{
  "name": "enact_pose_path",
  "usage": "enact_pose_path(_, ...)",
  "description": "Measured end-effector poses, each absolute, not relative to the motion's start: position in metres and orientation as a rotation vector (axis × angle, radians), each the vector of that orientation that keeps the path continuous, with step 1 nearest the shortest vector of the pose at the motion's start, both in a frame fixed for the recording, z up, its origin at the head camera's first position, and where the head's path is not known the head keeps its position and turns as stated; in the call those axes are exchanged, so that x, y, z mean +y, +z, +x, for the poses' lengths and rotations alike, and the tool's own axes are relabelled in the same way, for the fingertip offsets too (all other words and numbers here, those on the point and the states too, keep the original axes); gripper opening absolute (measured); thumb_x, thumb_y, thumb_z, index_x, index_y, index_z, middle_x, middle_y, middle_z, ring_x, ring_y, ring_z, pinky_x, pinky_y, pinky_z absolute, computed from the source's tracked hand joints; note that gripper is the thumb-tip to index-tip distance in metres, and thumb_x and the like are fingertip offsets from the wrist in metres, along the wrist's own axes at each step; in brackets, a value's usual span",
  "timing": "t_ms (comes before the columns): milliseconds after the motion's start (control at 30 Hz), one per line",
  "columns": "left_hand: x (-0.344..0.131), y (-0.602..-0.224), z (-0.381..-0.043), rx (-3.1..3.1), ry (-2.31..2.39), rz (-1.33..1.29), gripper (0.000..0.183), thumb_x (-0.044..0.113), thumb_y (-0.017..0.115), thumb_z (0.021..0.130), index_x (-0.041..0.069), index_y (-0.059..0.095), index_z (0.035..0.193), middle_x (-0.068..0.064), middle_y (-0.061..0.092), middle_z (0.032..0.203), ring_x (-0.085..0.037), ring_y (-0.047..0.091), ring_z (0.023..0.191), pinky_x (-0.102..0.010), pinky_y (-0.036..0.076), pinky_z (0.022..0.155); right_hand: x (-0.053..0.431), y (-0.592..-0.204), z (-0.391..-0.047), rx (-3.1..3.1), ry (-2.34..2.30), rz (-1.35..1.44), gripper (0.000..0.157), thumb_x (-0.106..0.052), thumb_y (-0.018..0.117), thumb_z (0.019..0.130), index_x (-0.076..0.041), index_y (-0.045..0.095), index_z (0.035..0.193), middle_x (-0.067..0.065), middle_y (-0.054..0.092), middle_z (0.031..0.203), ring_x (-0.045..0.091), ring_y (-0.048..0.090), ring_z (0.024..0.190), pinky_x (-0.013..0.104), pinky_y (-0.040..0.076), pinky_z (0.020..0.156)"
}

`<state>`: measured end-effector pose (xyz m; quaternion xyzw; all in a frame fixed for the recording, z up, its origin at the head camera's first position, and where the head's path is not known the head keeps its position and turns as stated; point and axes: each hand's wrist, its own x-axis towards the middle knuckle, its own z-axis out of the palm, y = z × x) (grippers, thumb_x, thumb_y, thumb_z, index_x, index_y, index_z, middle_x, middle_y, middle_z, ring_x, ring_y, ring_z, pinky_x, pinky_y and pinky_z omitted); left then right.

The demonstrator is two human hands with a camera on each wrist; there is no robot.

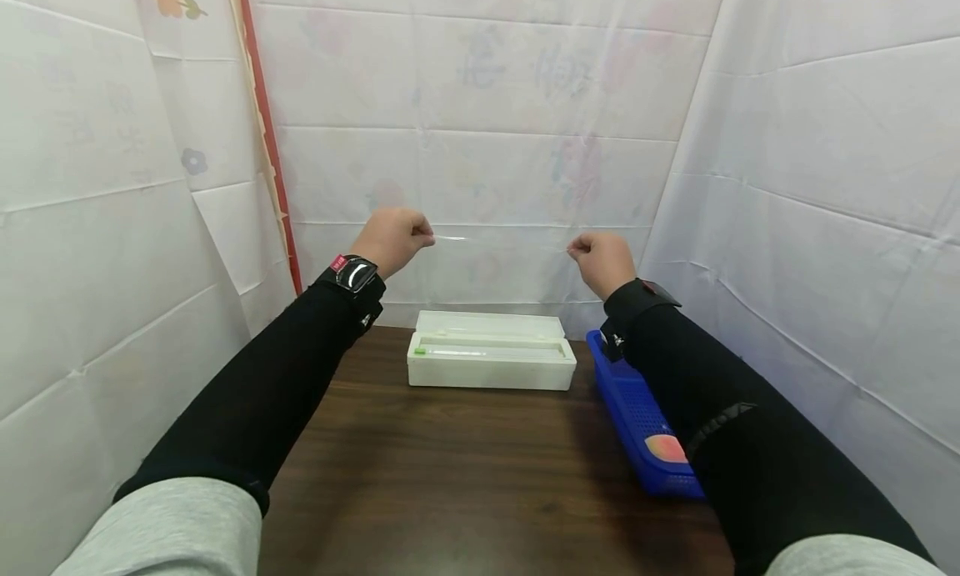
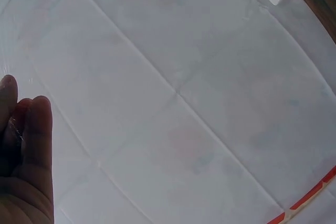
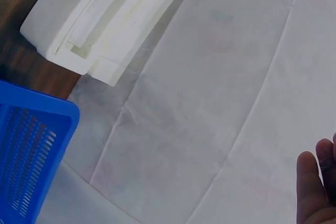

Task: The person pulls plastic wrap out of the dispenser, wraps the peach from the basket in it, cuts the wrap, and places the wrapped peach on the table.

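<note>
A clear sheet of cling film (image 1: pixel 452 238) stretches in the air between both hands; only its glints show, so its lower extent is hard to make out. My left hand (image 1: pixel 397 238) pinches one upper corner between thumb and fingers. The opposite corner is pinched by my right hand (image 1: pixel 602 261), at about the same height. In the left wrist view, crinkled film (image 2: pixel 17 129) shows between the fingers. Below the hands stands a white cling film dispenser (image 1: pixel 491 374), its lid (image 1: pixel 487 324) raised and a roll lying inside.
To the right, under my right forearm, is a blue plastic basket (image 1: pixel 626 401) holding a pink and yellow item (image 1: pixel 666 448), partly hidden. The dark wooden table (image 1: pixel 465 476) is bounded by white sheeting (image 1: pixel 480 84) at the back and both sides.
</note>
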<state>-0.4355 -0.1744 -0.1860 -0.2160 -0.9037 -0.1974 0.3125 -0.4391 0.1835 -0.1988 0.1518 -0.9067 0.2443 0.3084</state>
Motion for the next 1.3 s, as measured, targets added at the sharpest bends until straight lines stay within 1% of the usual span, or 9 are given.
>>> enact_pose_path(233,-0.173,-0.177,-0.434,-2.363,-0.542,-0.562,0.013,0.014,0.076,0.100,0.003,0.080,0.103,-0.016,0.079,0.104,-0.031,0.073,0.095,-0.045,0.057,0.086,0.184,-0.195,-0.437,-2.326,0.673,0.407,0.020,-0.013,0.065,0.107,-0.003,0.080,0.115,0.019,0.079,0.116,0.036,0.072,0.104,0.049,0.056,0.092)
enact_pose_path(500,-0.174,-0.168,-0.430,-2.326,-0.535,-0.553,0.013,0.015,0.076,0.100,0.002,0.080,0.100,-0.015,0.079,0.102,-0.029,0.071,0.093,-0.044,0.057,0.086,0.183,-0.187,-0.435,-2.293,0.681,0.424,0.020,-0.012,0.064,0.107,-0.003,0.080,0.115,0.019,0.079,0.114,0.036,0.072,0.103,0.049,0.055,0.092)
enact_pose_path(733,-0.167,-0.157,-0.429,-2.280,-0.528,-0.604,0.012,0.015,0.076,0.099,0.003,0.079,0.098,-0.014,0.079,0.098,-0.028,0.071,0.090,-0.043,0.056,0.084,0.190,-0.179,-0.429,-2.248,0.707,0.424,0.019,-0.012,0.065,0.106,-0.003,0.080,0.113,0.019,0.080,0.111,0.035,0.072,0.102,0.048,0.056,0.091)
enact_pose_path(967,-0.167,-0.152,-0.420,-2.267,-0.534,-0.591,0.012,0.016,0.075,0.100,0.004,0.079,0.099,-0.014,0.079,0.100,-0.028,0.072,0.092,-0.043,0.056,0.086,0.195,-0.169,-0.418,-2.258,0.713,0.434,0.020,-0.013,0.064,0.107,-0.004,0.080,0.116,0.018,0.079,0.114,0.035,0.072,0.103,0.048,0.055,0.091)
enact_pose_path(1167,-0.162,-0.139,-0.417,-2.235,-0.531,-0.615,0.013,0.016,0.075,0.101,0.003,0.079,0.100,-0.014,0.079,0.099,-0.028,0.071,0.089,-0.041,0.055,0.083,0.196,-0.159,-0.413,-2.248,0.718,0.401,0.020,-0.014,0.064,0.107,-0.004,0.080,0.114,0.019,0.079,0.114,0.034,0.072,0.102,0.047,0.055,0.090)
enact_pose_path(1300,-0.168,-0.134,-0.409,-2.262,-0.514,-0.590,0.014,0.016,0.074,0.101,0.003,0.080,0.102,-0.014,0.080,0.101,-0.028,0.071,0.091,-0.041,0.055,0.084,0.190,-0.154,-0.413,-2.244,0.711,0.418,0.019,-0.014,0.065,0.106,-0.004,0.080,0.113,0.018,0.079,0.114,0.034,0.072,0.104,0.047,0.055,0.092)
